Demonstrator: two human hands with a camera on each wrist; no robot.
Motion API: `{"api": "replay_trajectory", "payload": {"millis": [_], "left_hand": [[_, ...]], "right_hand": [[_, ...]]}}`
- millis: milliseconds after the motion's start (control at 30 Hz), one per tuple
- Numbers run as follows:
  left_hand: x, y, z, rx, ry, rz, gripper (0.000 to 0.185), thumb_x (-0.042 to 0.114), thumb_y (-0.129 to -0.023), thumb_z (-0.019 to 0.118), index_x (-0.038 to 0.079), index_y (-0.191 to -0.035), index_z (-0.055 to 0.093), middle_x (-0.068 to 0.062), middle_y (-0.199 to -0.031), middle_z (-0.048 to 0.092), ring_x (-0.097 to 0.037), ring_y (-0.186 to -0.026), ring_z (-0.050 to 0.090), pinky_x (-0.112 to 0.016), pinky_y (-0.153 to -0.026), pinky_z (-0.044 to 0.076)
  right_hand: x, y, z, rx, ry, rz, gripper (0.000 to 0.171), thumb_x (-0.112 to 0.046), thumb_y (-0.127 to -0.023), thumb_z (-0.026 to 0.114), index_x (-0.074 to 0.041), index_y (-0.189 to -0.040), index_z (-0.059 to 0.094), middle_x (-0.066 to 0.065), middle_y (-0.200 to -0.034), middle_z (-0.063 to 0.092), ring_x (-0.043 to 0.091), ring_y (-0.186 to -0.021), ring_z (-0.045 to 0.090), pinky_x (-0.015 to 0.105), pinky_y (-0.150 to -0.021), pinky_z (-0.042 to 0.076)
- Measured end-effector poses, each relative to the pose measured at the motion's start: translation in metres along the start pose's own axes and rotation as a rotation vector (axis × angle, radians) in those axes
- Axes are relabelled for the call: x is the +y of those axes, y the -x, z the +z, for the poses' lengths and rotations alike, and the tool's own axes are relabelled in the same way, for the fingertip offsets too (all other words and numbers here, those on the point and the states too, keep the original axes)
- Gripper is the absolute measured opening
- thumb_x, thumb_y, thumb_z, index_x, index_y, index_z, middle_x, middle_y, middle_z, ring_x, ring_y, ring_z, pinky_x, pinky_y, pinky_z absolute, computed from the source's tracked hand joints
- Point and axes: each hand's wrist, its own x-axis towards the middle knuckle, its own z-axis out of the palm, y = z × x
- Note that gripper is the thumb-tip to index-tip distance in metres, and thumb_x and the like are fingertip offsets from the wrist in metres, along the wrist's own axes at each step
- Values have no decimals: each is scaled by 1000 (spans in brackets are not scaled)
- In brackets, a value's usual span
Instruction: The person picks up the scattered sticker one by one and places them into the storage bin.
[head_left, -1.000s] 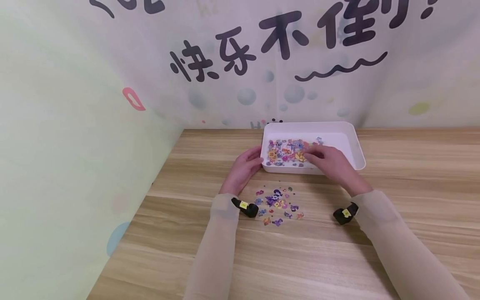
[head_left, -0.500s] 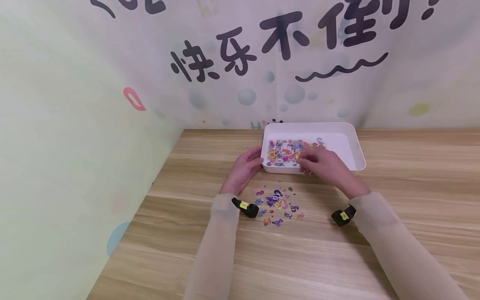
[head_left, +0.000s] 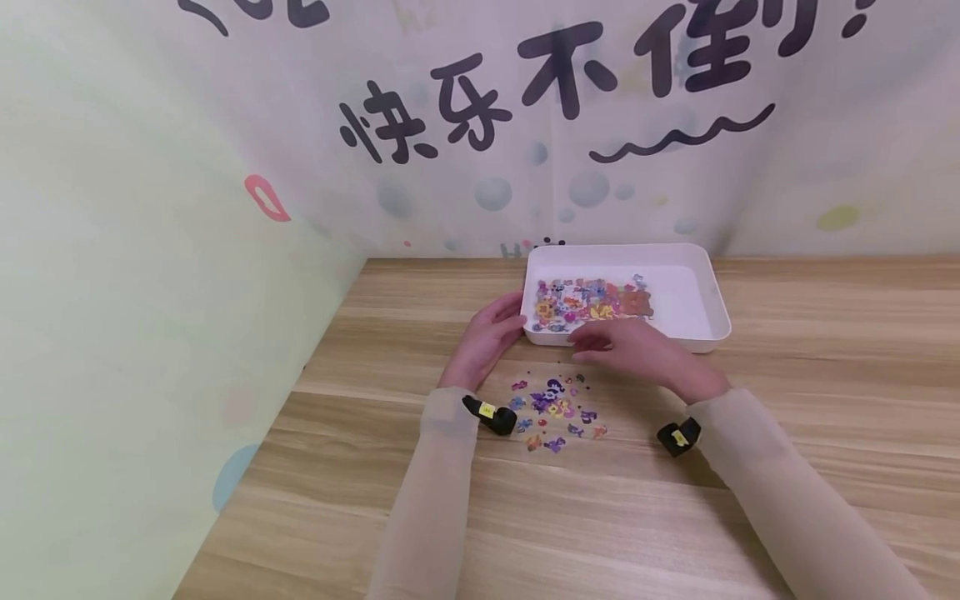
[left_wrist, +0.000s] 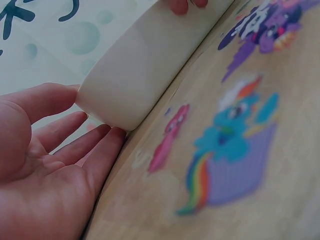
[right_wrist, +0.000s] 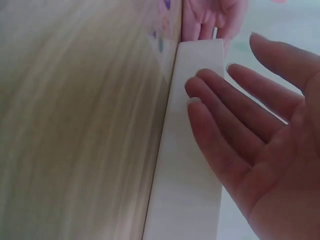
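Note:
A white tray (head_left: 697, 300) stands at the back of the table, with colourful stickers (head_left: 573, 302) in its left part. My left hand (head_left: 483, 342) touches the tray's left front corner, thumb at the rim and fingertips lower down in the left wrist view. My right hand (head_left: 630, 350) is at the tray's front side; in the right wrist view its fingers (right_wrist: 220, 125) are loosely bent beside the white wall, holding nothing. In front of the tray lie cartoon pony stickers (head_left: 553, 408); the left wrist view shows a blue pony with a rainbow tail (left_wrist: 230, 140) up close.
The wooden table (head_left: 600, 525) runs up to a white printed backdrop (head_left: 450, 208) with large dark lettering. At the left, a pale hanging sheet (head_left: 135, 292) borders the table edge. The right wrist view shows a clear film edge near the stickers.
My right hand has moved out of the tray, toward me and slightly left, to its front side. More stickers in the tray now show. My left hand stays at the corner.

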Motion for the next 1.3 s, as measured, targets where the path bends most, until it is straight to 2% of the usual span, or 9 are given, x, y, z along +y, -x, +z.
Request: {"api": "replay_trajectory", "payload": {"millis": [233, 333, 467, 600, 700, 833, 1100, 1300], "left_hand": [[3, 3, 1, -15, -11, -2, 49, 7, -91, 48, 6, -138, 31, -10, -141, 32, -21, -126, 34, -31, -100, 35], [2, 3, 1, -14, -3, -2, 49, 6, -91, 48, 6, -137, 32, -10, -141, 32, -21, -126, 34, -30, -99, 35], [1, 1, 1, -14, 3, -2, 48, 6, -91, 47, 6, -137, 33, -10, -140, 33, -21, -126, 35, -30, -99, 36], [0, 0, 0, -12, 3, -10, 48, 6, -91, 47, 7, -137, 33, -9, -140, 33, -21, -126, 35, -30, -99, 36], [-4, -2, -2, -1, 10, -14, 48, 7, -91, 48, 8, -137, 34, -8, -140, 34, -20, -125, 36, -29, -98, 36], [-10, -7, -4, 23, 20, -11, 47, 8, -90, 51, 11, -135, 38, -5, -137, 38, -18, -123, 39, -27, -96, 39], [-12, -9, -3, 52, 19, -10, 46, 8, -89, 52, 12, -133, 41, -3, -135, 41, -14, -120, 42, -26, -95, 40], [-6, -7, -3, 23, 20, -12, 49, 6, -90, 50, 9, -136, 36, -7, -139, 36, -18, -124, 38, -27, -96, 38]], "right_hand": [[-7, 1, 9, -102, 46, 24, 46, -30, -85, 60, -9, -124, 52, 5, -114, 59, 20, -104, 54, 41, -91, 43], [-10, 0, 13, -116, 77, 22, 49, -30, -83, 62, -9, -126, 50, 7, -118, 56, 23, -108, 52, 43, -92, 42], [-13, 0, 18, -107, 99, 14, 53, -30, -81, 65, -11, -127, 48, 8, -118, 56, 24, -108, 51, 44, -92, 42], [-16, -1, 24, -92, 136, 1, 51, -28, -81, 65, -11, -126, 48, 6, -110, 57, 21, -96, 53, 40, -85, 46], [-17, -1, 28, -79, 211, -12, 48, -28, -80, 65, -10, -122, 51, 5, -103, 57, 20, -88, 51, 37, -79, 47], [-19, -1, 32, -68, 283, 6, 49, -30, -79, 66, -10, -121, 53, 5, -107, 56, 20, -92, 51, 38, -82, 47], [-18, 0, 34, -88, 282, 49, 54, -32, -78, 68, -7, -123, 53, 8, -112, 51, 22, -98, 48, 38, -86, 45], [-19, 2, 32, -98, 257, 80, 57, -34, -74, 71, -10, -122, 52, 8, -114, 49, 22, -102, 47, 39, -87, 44]]}}
